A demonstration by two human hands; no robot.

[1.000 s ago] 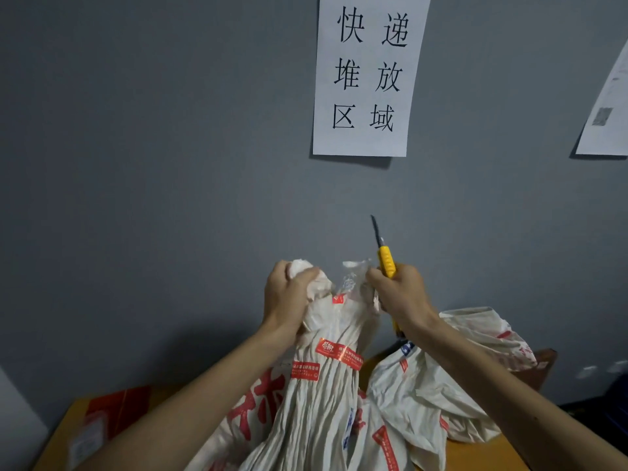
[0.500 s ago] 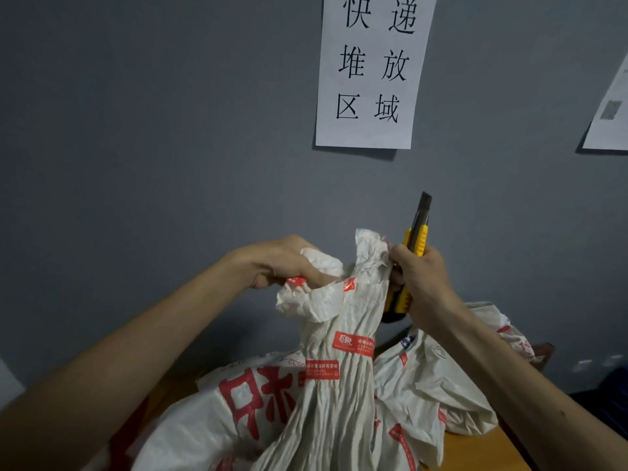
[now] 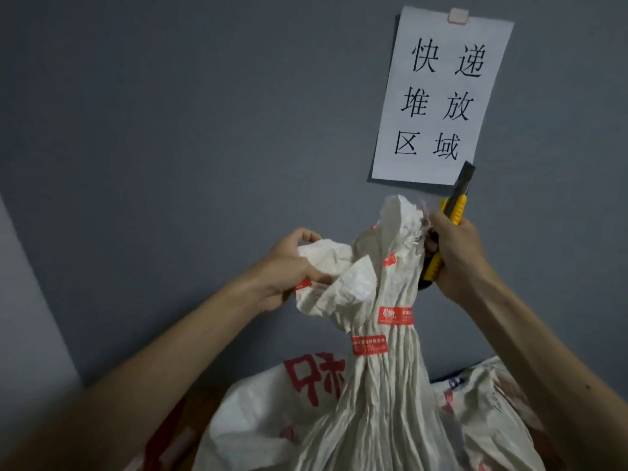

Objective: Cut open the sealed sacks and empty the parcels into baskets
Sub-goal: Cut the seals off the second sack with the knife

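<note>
Woven sack (image 3: 384,385) — left hand (image 3: 289,266) fingers clamped on loose flap; right hand (image 3: 455,256) grips knife (image 3: 457,202), tip above its fingers — spread the mouth wide, edge turned outward.

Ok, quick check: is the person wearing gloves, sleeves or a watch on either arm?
No. The left hand and right hand are bare, with no gloves or rings visible. The left forearm and right forearm are uncovered to the frame edge: no sleeves, watch or bracelet.

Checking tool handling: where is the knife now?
Head view, right of centre: the right hand grips the knife beside the sack, its upper end overlapping the paper sign.
</note>
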